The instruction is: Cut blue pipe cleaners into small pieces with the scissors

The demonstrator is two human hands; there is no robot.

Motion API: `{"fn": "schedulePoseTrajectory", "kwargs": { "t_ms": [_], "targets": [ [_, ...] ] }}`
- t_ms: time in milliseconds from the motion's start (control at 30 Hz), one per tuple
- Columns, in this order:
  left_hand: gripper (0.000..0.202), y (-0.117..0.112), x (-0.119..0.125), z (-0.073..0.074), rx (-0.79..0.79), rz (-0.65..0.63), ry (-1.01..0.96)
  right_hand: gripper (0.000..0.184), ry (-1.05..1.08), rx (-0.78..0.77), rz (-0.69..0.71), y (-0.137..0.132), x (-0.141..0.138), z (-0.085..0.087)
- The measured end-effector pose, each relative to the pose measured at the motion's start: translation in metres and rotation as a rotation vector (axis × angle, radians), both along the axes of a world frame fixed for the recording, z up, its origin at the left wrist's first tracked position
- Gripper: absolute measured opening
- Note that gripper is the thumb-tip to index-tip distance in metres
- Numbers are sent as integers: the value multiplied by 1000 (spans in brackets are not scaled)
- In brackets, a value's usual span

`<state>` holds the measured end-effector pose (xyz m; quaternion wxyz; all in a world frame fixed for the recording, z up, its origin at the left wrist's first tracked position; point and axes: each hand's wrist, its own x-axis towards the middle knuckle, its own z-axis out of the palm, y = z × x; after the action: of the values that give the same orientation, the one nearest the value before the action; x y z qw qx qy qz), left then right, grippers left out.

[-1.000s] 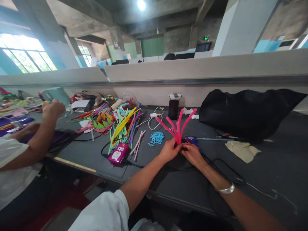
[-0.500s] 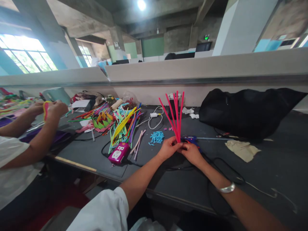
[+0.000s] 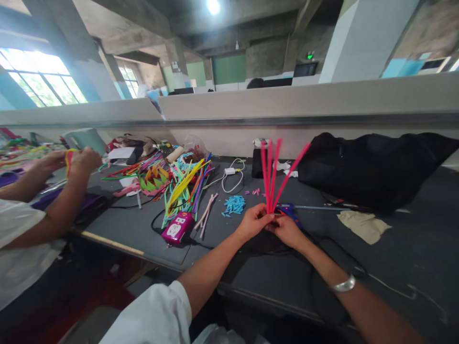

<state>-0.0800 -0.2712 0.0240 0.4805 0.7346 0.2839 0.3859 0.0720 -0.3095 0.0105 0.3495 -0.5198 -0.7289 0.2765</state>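
Several bright pink pipe cleaners (image 3: 274, 177) stand up in a fan, their lower ends pinched between my two hands. My left hand (image 3: 255, 222) is closed on the bundle's base from the left. From the other side, my right hand (image 3: 286, 230) is closed on the same base, its fingertips meeting those of the left. The lower ends are hidden by the fingers. Just behind my right hand lies a blue glue gun (image 3: 289, 210). To the left of my hands is a pile of short light-blue pieces (image 3: 234, 205), with a few small pink bits (image 3: 256, 192) beyond it.
A purple power socket (image 3: 177, 228) and a heap of coloured pipe cleaners (image 3: 184, 184) lie to the left. On the right are a black bag (image 3: 373, 172) and a beige cloth (image 3: 364, 226). Cables cross the dark table. At far left, a co-worker's hands (image 3: 84, 162) hold a yellow-and-pink strip.
The pink pipe cleaners have swung from leaning left to spreading rightward, one tilting well out to the right. Both my hands keep hold of the base and have barely shifted.
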Motion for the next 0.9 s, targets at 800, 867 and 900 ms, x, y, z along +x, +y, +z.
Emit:
{"fn": "schedulePoseTrajectory", "kwargs": {
  "t_ms": [800, 867, 900],
  "targets": [
    [39, -84, -43, 50, -126, 231, 272, 26, -525, 119, 7, -27, 3, 42],
    [43, -107, -56, 62, -44, 154, 333, 26, -655, 140, 6, -35, 3, 59],
    [41, -117, -60, 69, 56, 125, 357, 24, -708, 150, 14, -40, 3, 65]
  ]
}}
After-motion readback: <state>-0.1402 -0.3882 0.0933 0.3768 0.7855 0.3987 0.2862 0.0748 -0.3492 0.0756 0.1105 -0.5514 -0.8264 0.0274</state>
